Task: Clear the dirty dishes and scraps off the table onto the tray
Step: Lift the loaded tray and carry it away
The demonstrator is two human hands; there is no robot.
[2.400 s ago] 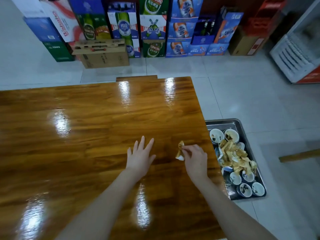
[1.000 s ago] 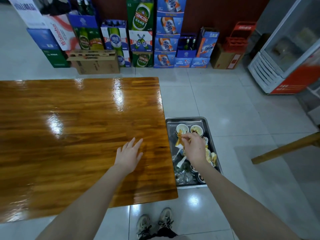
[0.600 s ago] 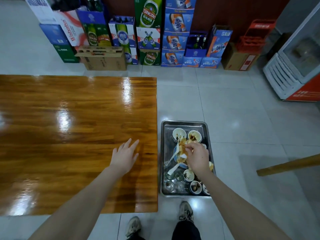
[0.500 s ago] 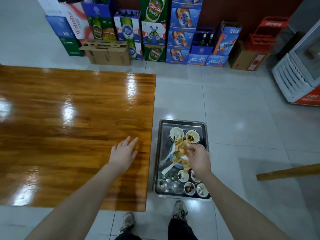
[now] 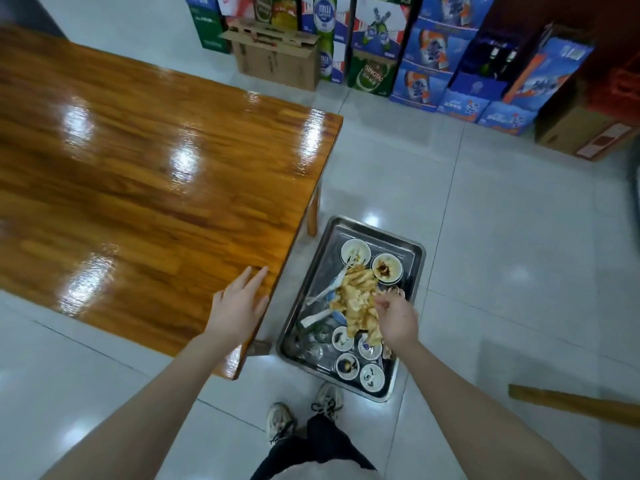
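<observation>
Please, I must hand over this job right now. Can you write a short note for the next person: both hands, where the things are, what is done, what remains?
Left hand: open, flat on the table near its corner.
Right hand: low over the scraps in the tray; whether it pinches one cannot be told.
Tray: on the floor beside the table, holding bowls, spoons and the scraps.
Done: dishes and scraps lie in the tray.
Left: check the table's out-of-view part for more.
</observation>
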